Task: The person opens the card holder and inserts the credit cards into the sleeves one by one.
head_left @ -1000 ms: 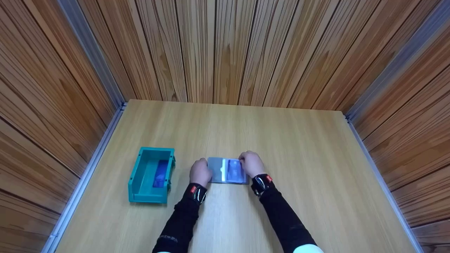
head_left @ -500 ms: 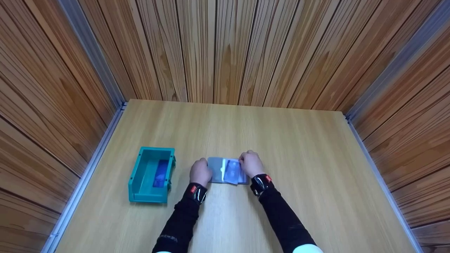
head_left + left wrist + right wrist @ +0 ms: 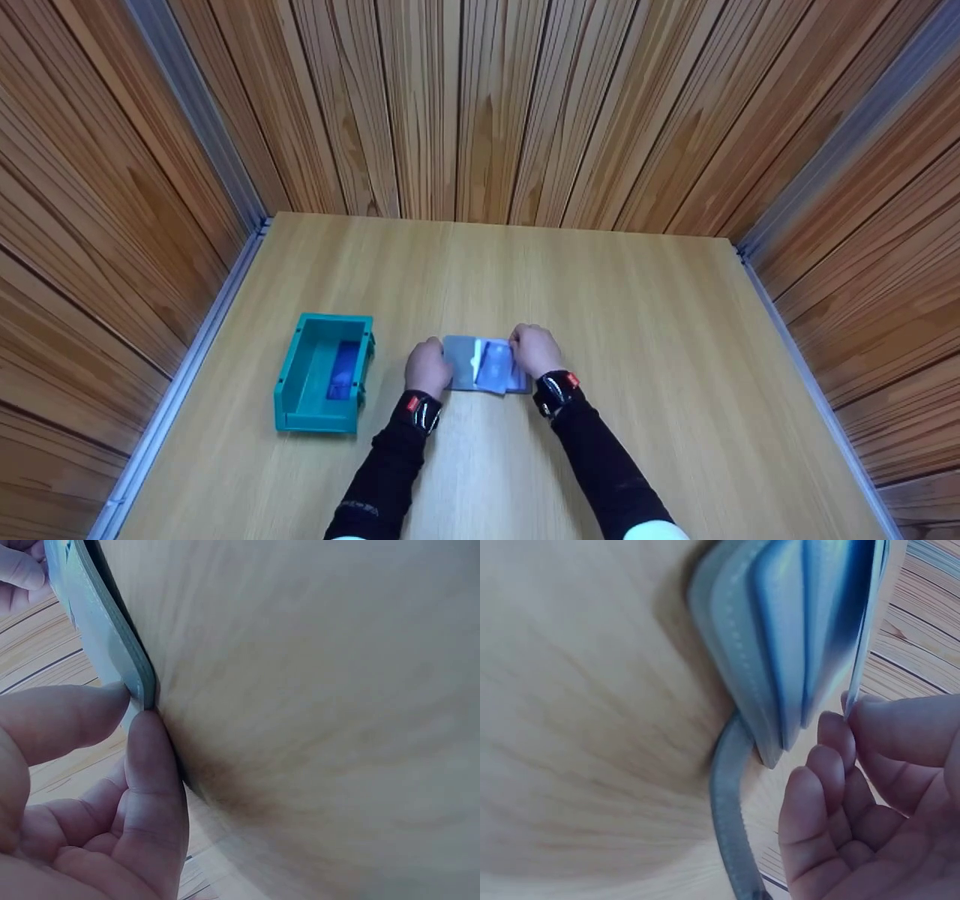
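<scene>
A grey-blue wallet (image 3: 460, 361) lies spread on the table between my hands, with stitching along its edge in the right wrist view. My left hand (image 3: 428, 367) holds its left edge; in the left wrist view the thumb (image 3: 82, 720) and a finger pinch the corner. My right hand (image 3: 536, 351) is at the wallet's right half. Between thumb and fingertips it pinches a thin blue sheet (image 3: 493, 367), which stands tilted over that half. Below the sheet, several blue layers (image 3: 780, 652) fan out in the right wrist view. I cannot tell whether the sheet is a card or a page.
Left of the hands stands a teal bin (image 3: 289, 390) with a dark blue flat piece (image 3: 343, 370) inside. A grey strap (image 3: 727, 802) extends from the wallet in the right wrist view. Wooden panels (image 3: 487, 112) enclose the wood-grain table (image 3: 637, 337) at the back and sides.
The blue sheet lay straight within the wallet's right half a second ago; it is now lifted and tilted, its lower end shifted slightly left. The left hand has stayed put.
</scene>
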Demonstrator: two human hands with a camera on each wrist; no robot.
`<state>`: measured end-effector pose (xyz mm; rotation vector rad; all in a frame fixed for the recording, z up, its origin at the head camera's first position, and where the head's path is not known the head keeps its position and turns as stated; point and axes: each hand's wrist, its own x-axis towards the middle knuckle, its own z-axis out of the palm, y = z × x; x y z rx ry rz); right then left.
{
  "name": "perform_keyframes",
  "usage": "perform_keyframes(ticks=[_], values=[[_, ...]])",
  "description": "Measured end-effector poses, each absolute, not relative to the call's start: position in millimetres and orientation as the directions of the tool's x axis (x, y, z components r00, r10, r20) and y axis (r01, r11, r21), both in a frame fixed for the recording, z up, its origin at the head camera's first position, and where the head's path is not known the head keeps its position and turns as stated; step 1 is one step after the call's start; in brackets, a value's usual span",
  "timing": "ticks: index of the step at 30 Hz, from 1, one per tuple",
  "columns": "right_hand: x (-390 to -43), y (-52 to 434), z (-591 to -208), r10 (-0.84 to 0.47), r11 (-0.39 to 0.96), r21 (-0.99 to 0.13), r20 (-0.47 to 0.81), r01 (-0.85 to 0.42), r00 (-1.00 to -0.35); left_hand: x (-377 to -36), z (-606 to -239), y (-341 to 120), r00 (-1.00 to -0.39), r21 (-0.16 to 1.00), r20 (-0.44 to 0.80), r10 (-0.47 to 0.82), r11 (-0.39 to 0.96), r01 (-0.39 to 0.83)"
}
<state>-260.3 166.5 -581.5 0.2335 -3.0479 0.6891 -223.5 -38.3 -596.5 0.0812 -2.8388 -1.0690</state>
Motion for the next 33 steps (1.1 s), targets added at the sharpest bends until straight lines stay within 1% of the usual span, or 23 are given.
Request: perform_keyframes(ticks=[4,8,14,17,20,23,28,33], values=[[-260.7,166.8,-581.4,-0.126,0.883,-0.455,0.005,-0.114,-0.992,-223.9,-595.8,-38.2,-0.994,0.663,0.066,-0.089,0.748,-0.023],[-260.2,166.8,-581.0,-0.127,0.860,-0.498,0.012,-0.116,-0.992,-224.9,-596.1,-38.1,-0.995,0.669,0.039,-0.097,0.742,-0.046],[-259.3,165.3,-577.2,-0.114,0.803,-0.586,0.038,-0.114,-0.993,-226.3,-595.9,-37.7,-0.994,0.669,0.039,-0.102,0.742,-0.050],[-260.0,163.4,-574.8,-0.095,0.768,-0.635,0.014,-0.082,-0.995,-226.7,-595.4,-37.2,-0.995,0.669,0.019,-0.103,0.741,-0.064],[-261.4,160.9,-571.9,-0.061,0.712,-0.702,-0.043,-0.013,-0.997,-226.7,-595.2,-36.9,-0.994,0.671,0.010,-0.106,0.738,-0.072],[-262.8,157.5,-568.7,-0.027,0.628,-0.776,-0.099,0.060,-0.995,-226.1,-595.1,-37.0,-0.994,0.670,0.022,-0.108,0.740,-0.065],[-264.5,150.5,-566.0,-0.015,0.519,-0.850,-0.113,0.089,-0.993,-226.0,-596.5,-37.4,-0.994,0.667,0.035,-0.105,0.743,-0.055],[-265.3,145.8,-567.7,-0.028,0.486,-0.870,-0.106,0.079,-0.994,-227.2,-597.1,-37.8,-0.995,0.673,0.006,-0.099,0.737,-0.070]])
